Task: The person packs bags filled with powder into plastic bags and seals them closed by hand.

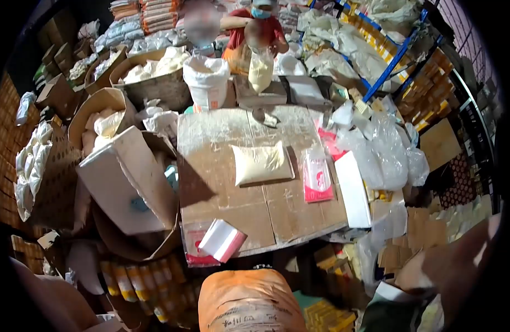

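Neither of my hands shows. Part of my left arm (53, 301) enters at the lower left, and my right arm (454, 268) is bent at the lower right, its hand beyond the edge of the view. In front of my orange apron (249, 301) is a table covered with cardboard (222, 202). A filled clear bag of pale yellow powder (261, 164) lies flat in its middle. To the right lies a stack of pink-and-white printed bags (317, 178). At the near left edge, a folded white-and-pink packet (223, 240) rests over another pink printed bag (195, 243).
Across the table, a person in a red shirt (274, 34) stands behind an upright bag of pale powder (260, 72) on a scale-like box. A white sack (206, 83) stands beside it. Left are cardboard bins (103, 105) and a tilted white box (128, 180); right, clear plastic bags (385, 152).
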`<act>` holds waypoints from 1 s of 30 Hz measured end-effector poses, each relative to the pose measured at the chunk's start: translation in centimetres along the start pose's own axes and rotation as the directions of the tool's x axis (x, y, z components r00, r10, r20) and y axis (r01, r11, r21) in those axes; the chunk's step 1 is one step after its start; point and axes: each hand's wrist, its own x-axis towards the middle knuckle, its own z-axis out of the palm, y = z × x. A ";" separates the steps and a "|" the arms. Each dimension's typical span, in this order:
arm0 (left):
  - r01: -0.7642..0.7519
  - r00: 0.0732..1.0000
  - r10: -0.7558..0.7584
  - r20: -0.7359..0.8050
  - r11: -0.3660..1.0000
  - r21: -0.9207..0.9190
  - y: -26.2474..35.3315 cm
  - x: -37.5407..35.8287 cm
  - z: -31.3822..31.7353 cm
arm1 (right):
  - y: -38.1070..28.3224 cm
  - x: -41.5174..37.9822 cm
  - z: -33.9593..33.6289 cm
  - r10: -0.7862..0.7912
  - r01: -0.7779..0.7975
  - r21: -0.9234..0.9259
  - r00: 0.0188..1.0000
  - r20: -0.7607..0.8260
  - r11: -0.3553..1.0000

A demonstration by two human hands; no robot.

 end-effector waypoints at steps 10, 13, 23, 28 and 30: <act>-0.045 0.995 0.050 -0.083 0.997 0.065 1.3 -3.4 -0.1 | 0.0 -1.7 2.6 -0.032 0.032 0.043 0.999 -0.004 0.999; -0.027 0.995 0.033 -0.094 0.997 0.066 1.0 -3.9 -0.1 | 0.3 -2.0 3.9 0.017 -0.018 0.084 1.000 0.014 0.996; 0.661 0.731 -0.581 -0.357 0.732 0.163 -5.4 -19.1 1.2 | -1.4 -13.2 20.7 0.795 -0.517 0.705 0.596 -0.111 0.486; 0.949 0.081 -0.995 -0.060 0.059 0.308 -4.7 -44.5 13.9 | -8.9 -44.5 38.6 0.873 -0.956 -0.213 -0.274 0.404 -0.202; 0.892 -0.127 -0.985 0.115 -0.062 0.448 -0.7 -53.1 18.4 | -14.3 -49.7 39.8 0.810 -0.783 -0.575 -0.486 0.328 -0.237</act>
